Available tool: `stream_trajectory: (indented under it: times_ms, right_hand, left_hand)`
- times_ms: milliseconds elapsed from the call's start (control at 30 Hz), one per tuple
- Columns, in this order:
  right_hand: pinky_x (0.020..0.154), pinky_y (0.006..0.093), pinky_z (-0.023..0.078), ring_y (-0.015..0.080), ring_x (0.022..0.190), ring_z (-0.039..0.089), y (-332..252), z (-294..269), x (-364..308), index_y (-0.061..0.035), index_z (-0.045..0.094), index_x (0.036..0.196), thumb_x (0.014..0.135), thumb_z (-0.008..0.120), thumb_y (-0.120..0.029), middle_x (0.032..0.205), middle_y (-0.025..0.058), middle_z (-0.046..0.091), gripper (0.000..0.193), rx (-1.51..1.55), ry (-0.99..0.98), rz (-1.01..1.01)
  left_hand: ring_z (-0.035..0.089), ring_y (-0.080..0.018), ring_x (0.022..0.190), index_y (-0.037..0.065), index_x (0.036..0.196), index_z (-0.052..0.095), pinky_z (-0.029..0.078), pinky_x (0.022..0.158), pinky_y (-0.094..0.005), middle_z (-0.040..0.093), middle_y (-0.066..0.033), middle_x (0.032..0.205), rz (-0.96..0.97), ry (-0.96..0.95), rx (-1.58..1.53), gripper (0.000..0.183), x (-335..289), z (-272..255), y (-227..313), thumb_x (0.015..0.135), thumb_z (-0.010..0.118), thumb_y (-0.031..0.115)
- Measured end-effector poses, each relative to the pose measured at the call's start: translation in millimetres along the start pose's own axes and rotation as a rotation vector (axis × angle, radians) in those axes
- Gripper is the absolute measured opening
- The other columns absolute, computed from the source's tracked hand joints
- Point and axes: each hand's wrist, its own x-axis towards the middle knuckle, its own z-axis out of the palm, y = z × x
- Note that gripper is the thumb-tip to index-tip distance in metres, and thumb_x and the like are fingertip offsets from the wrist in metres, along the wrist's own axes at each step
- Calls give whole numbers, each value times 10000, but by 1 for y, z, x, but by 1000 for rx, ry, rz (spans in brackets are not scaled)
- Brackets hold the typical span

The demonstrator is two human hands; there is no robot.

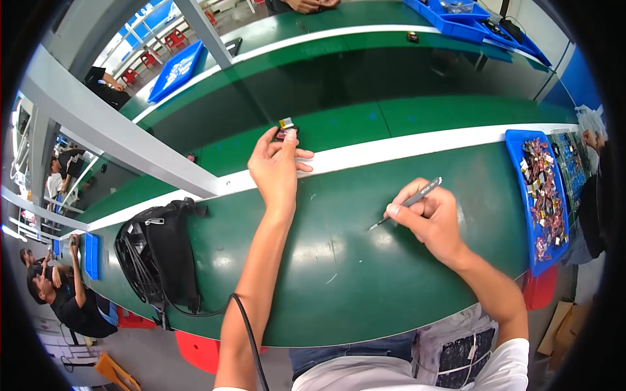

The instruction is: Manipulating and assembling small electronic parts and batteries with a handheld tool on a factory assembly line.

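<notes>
My left hand (274, 171) reaches past the white strip to the far green surface. Its thumb and fingers pinch a small electronic part (285, 124) with a yellow and silver top and dark red below; the fingers partly hide it. My right hand (435, 225) is above the near green tabletop, closed round a pair of slim grey tweezers (424, 191). Their fine tip points down and left, close to the table; whether it touches, I cannot tell.
A blue tray (529, 251) heaped with small wired parts stands at the right, beside a rack of boards (568, 163). At the left lies a black bag (176, 254) with a cable crossing my left forearm. A grey post (140, 137) rises nearby. Other people sit around.
</notes>
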Motion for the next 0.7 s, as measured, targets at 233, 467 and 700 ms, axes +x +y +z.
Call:
stream_trajectory:
  times_ms: [233,467,700]
  right_hand:
    - [492,203,244,-41,539,383,7,-3,1,-9,664,938,958,763,-32,662,-93,542,104,-35,-16,-33]
    - [515,169,329,-41,585,437,15,-3,4,-1,672,980,952,756,-1,833,-21,689,89,-59,90,-104]
    - [514,160,354,-37,578,443,22,-1,2,9,701,975,879,799,53,956,83,800,144,-161,50,-207]
  left_hand:
    - [782,-266,831,-154,1596,189,627,651,-315,642,-259,1325,-18,52,170,749,-12,-9,10,1020,628,39]
    - [690,-141,753,-62,1258,652,572,546,-261,693,-133,1105,145,-189,232,239,-92,-19,1,1038,601,17]
    - [672,-169,713,8,1126,771,523,589,-305,726,-115,1010,511,-477,377,195,-122,-6,1,932,765,34]
